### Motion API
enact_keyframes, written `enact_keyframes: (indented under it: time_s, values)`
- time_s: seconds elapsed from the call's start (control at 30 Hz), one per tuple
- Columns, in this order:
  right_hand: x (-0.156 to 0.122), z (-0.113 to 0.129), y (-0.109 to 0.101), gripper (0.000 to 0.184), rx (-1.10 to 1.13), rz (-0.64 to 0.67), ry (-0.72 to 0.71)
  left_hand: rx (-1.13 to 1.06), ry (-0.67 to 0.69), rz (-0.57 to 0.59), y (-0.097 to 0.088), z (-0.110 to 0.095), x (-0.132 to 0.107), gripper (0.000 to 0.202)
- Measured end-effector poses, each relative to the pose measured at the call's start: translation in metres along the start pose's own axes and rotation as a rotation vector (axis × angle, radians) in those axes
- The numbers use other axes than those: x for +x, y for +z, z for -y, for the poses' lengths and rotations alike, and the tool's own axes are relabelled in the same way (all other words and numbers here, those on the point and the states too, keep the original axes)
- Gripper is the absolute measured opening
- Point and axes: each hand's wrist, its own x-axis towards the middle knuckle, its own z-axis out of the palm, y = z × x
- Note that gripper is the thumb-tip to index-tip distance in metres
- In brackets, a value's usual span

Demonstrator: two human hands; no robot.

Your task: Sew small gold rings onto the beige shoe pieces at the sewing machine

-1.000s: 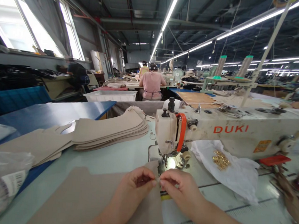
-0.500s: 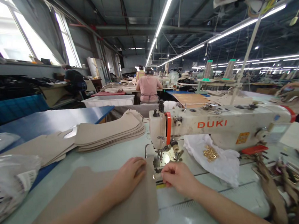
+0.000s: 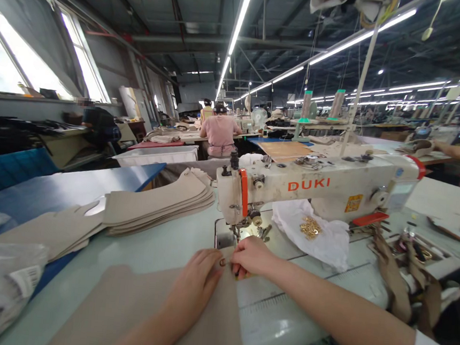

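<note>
I rest my left hand [image 3: 195, 278] on the cloth [image 3: 138, 296] in front of the sewing machine [image 3: 277, 187], likely to steady it; whether it grips the small ring [image 3: 222, 262], I cannot tell. My right hand [image 3: 251, 256] curls beside the ring, its grip hidden.

The panel [image 3: 130, 303] at seven o'clock is plain taupe against a pale green tabletop [image 3: 142, 251]. At three, the off-white sewing machine [image 3: 338, 183] bears orange-red lettering [image 3: 308, 185]; at four, gold pieces [image 3: 310, 228] gleam on white wrapping [image 3: 331, 251]. The table [image 3: 76, 178] at nine is blue.
</note>
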Motion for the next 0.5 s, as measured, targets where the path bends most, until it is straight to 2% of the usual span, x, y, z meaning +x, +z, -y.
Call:
enact_keyframes:
  time_s: [0.17,0.3,0.5]
  values:
    - [0.002,0.002,-0.001,0.024,-0.055,0.012,0.015,0.069,0.142,0.021,0.004,-0.005,0.013,0.023]
    - [0.005,0.001,-0.003,0.021,-0.089,0.042,0.043,0.163,0.247,-0.034,0.01,-0.003,0.017,0.027]
    - [0.01,0.005,-0.006,0.021,-0.17,0.122,0.074,0.173,0.278,-0.05,0.012,-0.003,0.019,0.022]
